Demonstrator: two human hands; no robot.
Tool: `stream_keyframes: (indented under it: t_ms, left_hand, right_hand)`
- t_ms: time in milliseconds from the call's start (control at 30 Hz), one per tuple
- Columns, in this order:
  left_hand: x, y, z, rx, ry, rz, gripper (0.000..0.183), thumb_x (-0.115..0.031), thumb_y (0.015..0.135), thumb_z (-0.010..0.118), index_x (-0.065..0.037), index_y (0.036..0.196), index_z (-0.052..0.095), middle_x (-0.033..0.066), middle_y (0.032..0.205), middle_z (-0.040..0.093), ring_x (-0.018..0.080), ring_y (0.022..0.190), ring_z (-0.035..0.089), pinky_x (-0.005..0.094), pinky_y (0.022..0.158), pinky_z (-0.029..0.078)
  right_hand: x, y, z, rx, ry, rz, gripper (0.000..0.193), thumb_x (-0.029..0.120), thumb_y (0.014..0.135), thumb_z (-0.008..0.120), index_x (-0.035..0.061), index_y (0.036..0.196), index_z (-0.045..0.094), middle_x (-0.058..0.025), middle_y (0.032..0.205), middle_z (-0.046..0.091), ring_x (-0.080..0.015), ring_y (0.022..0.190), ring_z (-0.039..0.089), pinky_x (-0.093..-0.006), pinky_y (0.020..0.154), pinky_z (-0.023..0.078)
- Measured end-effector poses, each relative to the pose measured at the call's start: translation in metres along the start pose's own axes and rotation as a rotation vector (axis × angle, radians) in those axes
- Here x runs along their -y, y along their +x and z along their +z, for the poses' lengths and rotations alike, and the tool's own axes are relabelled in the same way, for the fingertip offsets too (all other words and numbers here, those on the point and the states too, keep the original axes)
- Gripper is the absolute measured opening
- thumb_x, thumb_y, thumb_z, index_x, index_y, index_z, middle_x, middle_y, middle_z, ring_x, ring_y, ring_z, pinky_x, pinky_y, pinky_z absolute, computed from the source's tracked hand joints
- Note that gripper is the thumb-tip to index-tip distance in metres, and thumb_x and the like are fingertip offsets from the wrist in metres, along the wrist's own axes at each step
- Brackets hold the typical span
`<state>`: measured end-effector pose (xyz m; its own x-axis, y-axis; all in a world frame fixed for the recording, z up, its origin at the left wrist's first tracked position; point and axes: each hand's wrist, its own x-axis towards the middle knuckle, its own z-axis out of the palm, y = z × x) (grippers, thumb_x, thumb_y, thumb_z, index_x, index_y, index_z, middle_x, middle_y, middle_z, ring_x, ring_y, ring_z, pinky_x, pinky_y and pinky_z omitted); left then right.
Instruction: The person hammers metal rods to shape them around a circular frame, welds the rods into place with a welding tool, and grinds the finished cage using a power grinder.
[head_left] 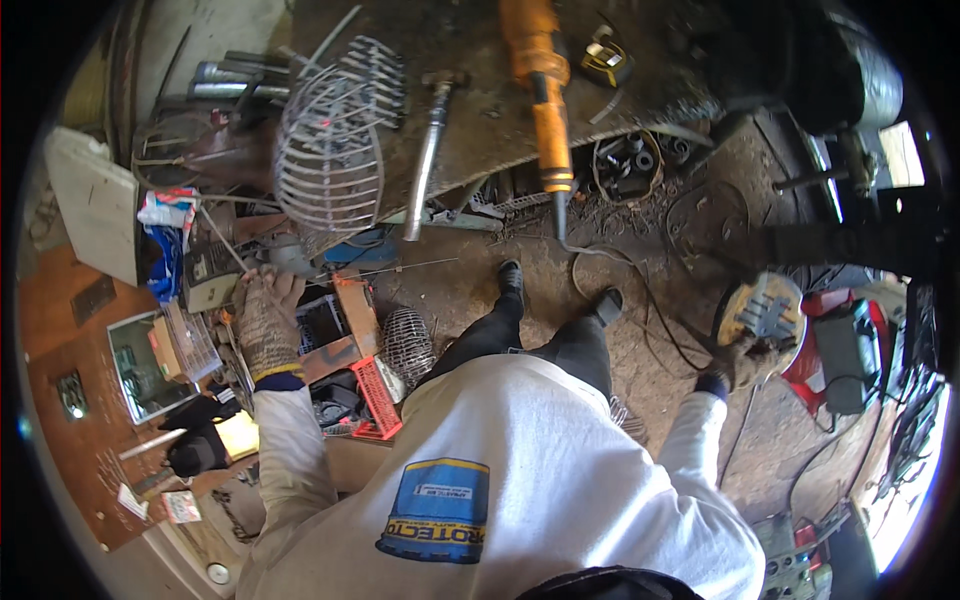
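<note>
My left hand [268, 325], in a knitted work glove, is raised over the clutter at the left. Its fingers are bent around the end of a thin metal rod [224, 238] that slants up and away. Out to the right, my gloved right hand [742, 362] reaches to the near edge of a round, light wooden top [738, 305]. On that top lies a grey slatted metal piece [772, 318], and my right fingers curl over its near end. Their exact grip is partly hidden.
Ahead, a dark workbench [470, 120] carries a wire cage [330, 165], a hammer [430, 150], an orange power tool [548, 110] and a tape measure [606, 60]. Cables [650, 290] trail across the floor. A red crate [375, 398] stands left of my legs, a green-and-red machine [845, 350] far right.
</note>
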<state>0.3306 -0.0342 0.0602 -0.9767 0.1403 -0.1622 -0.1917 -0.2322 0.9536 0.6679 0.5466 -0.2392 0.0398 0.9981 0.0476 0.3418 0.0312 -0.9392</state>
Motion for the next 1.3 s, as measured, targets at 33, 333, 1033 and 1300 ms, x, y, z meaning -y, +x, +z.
stream_keyframes:
  t_ms: [33,333,1033,1300]
  left_hand:
    - [0.007,-0.006,0.011,-0.01,-0.017,0.017,0.031,-0.038,0.101,0.051,-0.017,0.123,0.058,0.0082,0.115,0.059,0.0275,0.112,0.056,0.0508,0.097,0.042]
    - [0.029,0.081,0.038,0.18,-0.431,-0.079,0.045,-0.029,0.1,0.048,-0.001,0.136,0.047,0.0152,0.15,0.042,0.0285,0.139,0.04,0.05,0.113,0.037]
    - [-0.019,0.141,0.067,-0.519,-0.365,-0.19,0.048,-0.045,0.096,0.05,-0.007,0.124,0.059,0.0093,0.121,0.065,0.0272,0.109,0.062,0.0418,0.093,0.051]
    - [-0.055,0.194,-0.022,-0.189,0.062,-0.084,0.043,-0.038,0.101,0.05,-0.003,0.125,0.06,0.0118,0.118,0.067,0.0236,0.105,0.064,0.0381,0.094,0.051]
  right_hand:
    - [0.021,-0.023,0.011,-0.009,-0.002,0.055,0.06,0.014,0.097,0.062,0.0027,0.149,0.035,-0.0159,0.134,0.055,-0.0275,0.116,0.056,-0.0396,0.099,0.049]
    - [0.296,-0.184,0.122,1.068,0.477,-0.471,0.062,0.021,0.096,0.062,-0.0042,0.147,0.038,-0.0132,0.119,0.063,-0.0218,0.102,0.065,-0.0336,0.09,0.053]
    - [0.316,-0.207,0.23,1.26,0.383,-0.027,0.047,0.017,0.096,0.063,-0.0013,0.137,0.048,-0.0149,0.116,0.067,-0.0209,0.103,0.065,-0.033,0.088,0.052]
    - [0.32,-0.192,0.246,1.432,0.129,-0.257,0.044,0.021,0.091,0.064,-0.0006,0.129,0.055,-0.0211,0.117,0.066,-0.0322,0.106,0.066,-0.0391,0.089,0.053]
